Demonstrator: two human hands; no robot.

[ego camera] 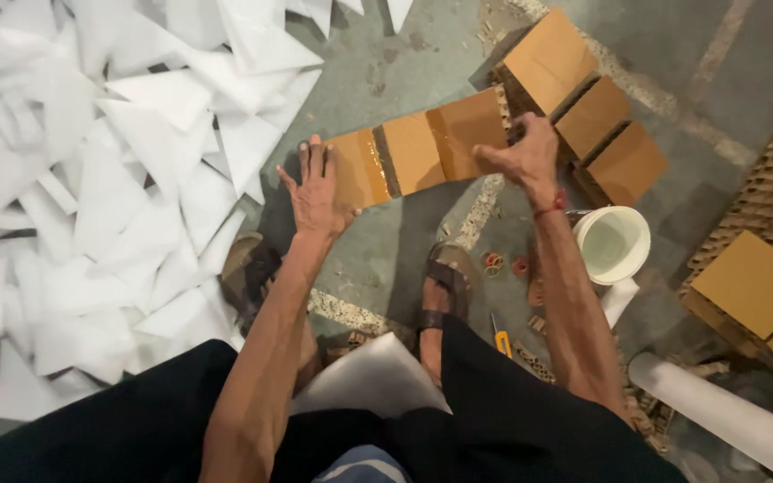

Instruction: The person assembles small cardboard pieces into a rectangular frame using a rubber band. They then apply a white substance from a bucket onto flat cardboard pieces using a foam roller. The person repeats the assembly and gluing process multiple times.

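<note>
A long brown cardboard strip [418,150] with several panels and shiny tape seams is held above the grey floor. My left hand [317,190] presses flat with spread fingers on its left end panel. My right hand [522,154] grips the strip's right end, beside three more joined cardboard panels [594,114] that lie on the floor to the right. My two sandalled feet show below the strip.
A heap of white triangular foam pieces [100,179] covers the left floor. A white bucket [613,243] stands by my right forearm. Honeycomb cardboard blocks [762,259], white rolled tubes [717,407], a yellow cutter [502,342] and rubber bands [494,262] lie at right.
</note>
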